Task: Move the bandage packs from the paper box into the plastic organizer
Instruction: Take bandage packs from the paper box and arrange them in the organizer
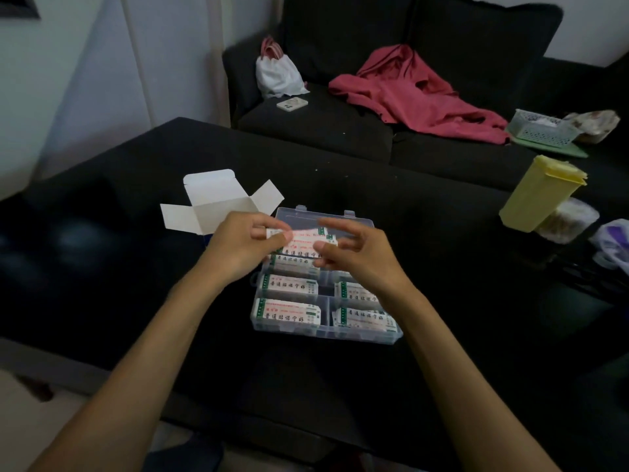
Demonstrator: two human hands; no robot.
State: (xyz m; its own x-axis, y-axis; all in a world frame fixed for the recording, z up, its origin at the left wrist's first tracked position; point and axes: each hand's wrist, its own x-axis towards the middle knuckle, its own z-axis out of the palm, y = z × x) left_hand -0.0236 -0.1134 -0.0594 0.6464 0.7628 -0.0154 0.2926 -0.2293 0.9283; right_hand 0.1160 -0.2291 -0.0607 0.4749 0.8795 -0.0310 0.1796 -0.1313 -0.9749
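Bandage packs (301, 245) were held as a small stack above the far end of the plastic organizer (325, 330), pinched at one end by the left hand (238, 245) and at the other by the right hand (354, 253). Nearer compartments already held packs. Paper box (214, 202) lay open just beside, on the tabletop (102, 267). Step judged: placing. Next: lower the stack flat into a far compartment.
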